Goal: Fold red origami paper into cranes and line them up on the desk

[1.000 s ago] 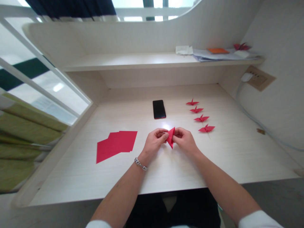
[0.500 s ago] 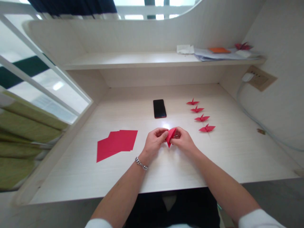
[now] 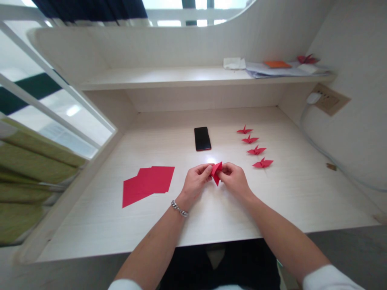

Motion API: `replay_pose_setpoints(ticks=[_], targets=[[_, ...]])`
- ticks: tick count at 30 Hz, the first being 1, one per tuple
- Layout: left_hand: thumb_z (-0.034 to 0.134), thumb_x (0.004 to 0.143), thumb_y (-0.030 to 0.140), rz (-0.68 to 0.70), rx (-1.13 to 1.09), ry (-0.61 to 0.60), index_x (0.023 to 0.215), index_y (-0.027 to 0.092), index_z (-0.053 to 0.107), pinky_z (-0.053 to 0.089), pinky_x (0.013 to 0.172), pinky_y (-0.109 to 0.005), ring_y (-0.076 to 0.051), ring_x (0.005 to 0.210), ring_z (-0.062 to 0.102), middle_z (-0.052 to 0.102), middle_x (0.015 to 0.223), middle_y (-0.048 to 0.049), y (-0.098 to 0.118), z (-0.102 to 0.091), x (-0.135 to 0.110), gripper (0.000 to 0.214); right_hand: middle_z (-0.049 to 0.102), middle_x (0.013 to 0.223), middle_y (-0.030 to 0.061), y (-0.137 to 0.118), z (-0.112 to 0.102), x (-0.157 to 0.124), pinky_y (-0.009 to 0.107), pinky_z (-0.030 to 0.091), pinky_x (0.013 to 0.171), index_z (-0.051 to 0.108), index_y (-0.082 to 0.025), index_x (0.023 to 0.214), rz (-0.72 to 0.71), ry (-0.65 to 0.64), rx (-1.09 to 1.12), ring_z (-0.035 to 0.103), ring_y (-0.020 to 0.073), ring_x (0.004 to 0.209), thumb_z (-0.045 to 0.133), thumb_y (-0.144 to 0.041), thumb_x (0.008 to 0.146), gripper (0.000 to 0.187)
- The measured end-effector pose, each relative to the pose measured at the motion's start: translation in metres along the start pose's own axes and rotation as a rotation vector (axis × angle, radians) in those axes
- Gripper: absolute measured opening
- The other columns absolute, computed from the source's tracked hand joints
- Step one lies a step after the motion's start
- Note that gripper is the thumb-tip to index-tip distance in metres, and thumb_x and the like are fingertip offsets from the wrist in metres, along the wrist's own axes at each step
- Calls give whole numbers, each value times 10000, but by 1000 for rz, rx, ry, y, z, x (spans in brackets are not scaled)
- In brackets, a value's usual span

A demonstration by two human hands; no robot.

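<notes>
In the head view, the left hand (image 3: pixel 196 181) and the right hand (image 3: pixel 236 180) are meeting just above the counter (image 3: pixel 272 201), and both are pinching a folded red paper (image 3: pixel 216 172) between them, the fingers (image 3: pixel 206 171) of each hand clamped together on its edges, so the piece is hanging point-down near the counter's middle. A bracelet (image 3: pixel 179 209) is sitting on the left wrist. To the left, a stack of red sheets (image 3: pixel 148 184) is lying flat; a black phone (image 3: pixel 202 138) is lying face-up just beyond the hands. To the right, 4 red paper cranes (image 3: pixel 256 150) are standing in a slanted row, well apart from the hands. Papers are resting on the shelf (image 3: pixel 169 76) above.
</notes>
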State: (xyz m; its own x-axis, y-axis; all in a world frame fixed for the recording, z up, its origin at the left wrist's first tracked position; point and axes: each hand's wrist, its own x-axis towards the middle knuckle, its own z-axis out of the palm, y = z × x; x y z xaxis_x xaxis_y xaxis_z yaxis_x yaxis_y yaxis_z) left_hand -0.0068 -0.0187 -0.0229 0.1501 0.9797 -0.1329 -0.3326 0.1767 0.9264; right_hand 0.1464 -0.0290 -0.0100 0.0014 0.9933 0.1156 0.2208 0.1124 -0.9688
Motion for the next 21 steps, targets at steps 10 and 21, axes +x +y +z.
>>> replay_pose_setpoints(ticks=[10,21], targets=[[758,650,128,104,223,-28,1176,129,666,500,947,-386,-265,1093,625,660,1218,-137,-4,-3,-2,534,742,811,47,2,-2,1,293,508,693,730,-185,849,-13,31,-112,675,196,746,598,-244,767,166],[651,644,100,60,101,56,1095,117,702,510,829,-335,-236,958,660,712,1090,-139,-5,-2,1,454,722,740,75,6,-2,5,262,510,562,719,-130,893,153,-109,74,669,178,626,576,-339,829,261]])
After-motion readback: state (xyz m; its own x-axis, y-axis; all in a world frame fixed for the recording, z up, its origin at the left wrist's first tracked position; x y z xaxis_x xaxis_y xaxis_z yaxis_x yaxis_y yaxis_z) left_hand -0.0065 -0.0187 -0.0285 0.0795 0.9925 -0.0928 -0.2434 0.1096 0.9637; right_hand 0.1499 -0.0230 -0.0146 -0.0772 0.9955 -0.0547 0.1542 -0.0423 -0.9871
